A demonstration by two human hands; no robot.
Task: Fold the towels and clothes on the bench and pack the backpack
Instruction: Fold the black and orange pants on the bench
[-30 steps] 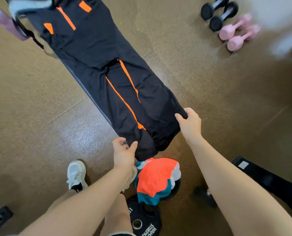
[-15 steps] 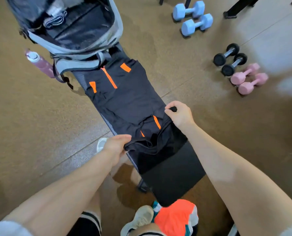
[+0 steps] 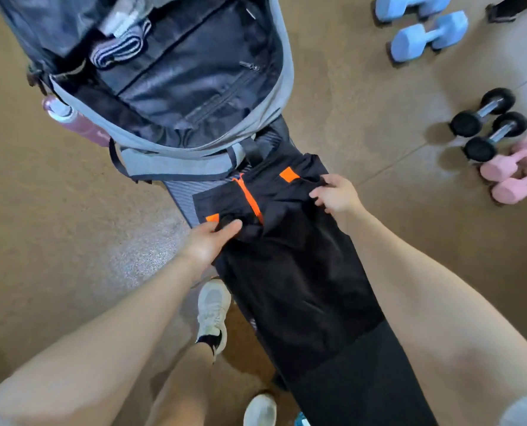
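Black trousers with orange stripes [image 3: 290,272] lie folded in half along the black bench [image 3: 357,382]. My left hand [image 3: 213,238] grips the folded-over leg ends at the left edge. My right hand [image 3: 336,195] pinches the same fabric at the right edge, near the waistband. An open grey backpack [image 3: 176,87] stands at the bench's far end, just beyond the trousers, with a striped rolled cloth [image 3: 117,49] inside. A pink bottle [image 3: 77,124] sits in its side pocket.
Blue dumbbells [image 3: 425,35], black dumbbells [image 3: 486,124] and pink dumbbells [image 3: 514,176] lie on the brown floor to the right. My white shoes [image 3: 213,312] stand left of the bench. A sliver of teal cloth [image 3: 302,421] shows at the bottom edge.
Both hands carried the trouser leg ends up the bench toward the backpack, folding the trousers in half. The view tilted forward, so the orange garment on the floor dropped out of sight.
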